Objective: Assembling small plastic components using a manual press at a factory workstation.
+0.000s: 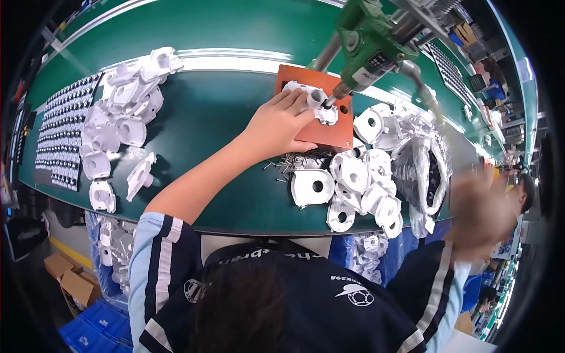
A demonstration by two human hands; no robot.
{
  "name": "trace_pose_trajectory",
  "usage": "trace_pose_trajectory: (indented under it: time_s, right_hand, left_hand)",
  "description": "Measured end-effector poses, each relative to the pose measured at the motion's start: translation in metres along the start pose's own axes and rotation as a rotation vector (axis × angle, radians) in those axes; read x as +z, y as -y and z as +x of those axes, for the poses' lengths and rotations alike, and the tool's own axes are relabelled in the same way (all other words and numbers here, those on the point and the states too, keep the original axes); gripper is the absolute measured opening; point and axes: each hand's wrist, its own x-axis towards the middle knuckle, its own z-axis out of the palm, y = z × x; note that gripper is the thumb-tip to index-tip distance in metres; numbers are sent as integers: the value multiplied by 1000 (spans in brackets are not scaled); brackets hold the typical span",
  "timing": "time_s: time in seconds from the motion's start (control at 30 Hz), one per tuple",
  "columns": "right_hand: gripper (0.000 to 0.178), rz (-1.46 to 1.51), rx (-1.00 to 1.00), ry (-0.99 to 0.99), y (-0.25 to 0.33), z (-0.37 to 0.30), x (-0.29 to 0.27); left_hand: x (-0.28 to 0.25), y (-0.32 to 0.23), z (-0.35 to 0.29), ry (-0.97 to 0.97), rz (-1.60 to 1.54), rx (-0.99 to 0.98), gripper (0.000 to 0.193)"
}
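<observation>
My left hand reaches over an orange block fixture and holds a white plastic housing on it. Its fingers lie across the housing, and the thumb stretches toward the fixture's near edge. The tip of a green press-like machine comes down right beside my fingers and meets the housing or stops just above it; I cannot tell which. My right hand is raised at the far right, smeared by motion, so its fingers and anything in them cannot be made out.
Loose screws lie by the fixture's near edge. White housings crowd the bench to its right, beside a clear plastic bag. More white housings are heaped at left, next to a tray of small black-and-silver parts. Blue-lined bins stand below.
</observation>
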Motion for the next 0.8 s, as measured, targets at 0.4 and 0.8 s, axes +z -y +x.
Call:
trace_pose_trajectory:
  time_s: [0.4, 0.8]
  right_hand:
    - [43, -1459, 984, -329, -162, -29, -103]
    - [35, 966, 514, -1144, -163, 73, 39]
  left_hand:
    - [9, 30, 28, 162, -62, -137, 53]
    - [-54, 32, 47, 726, -289, -220, 51]
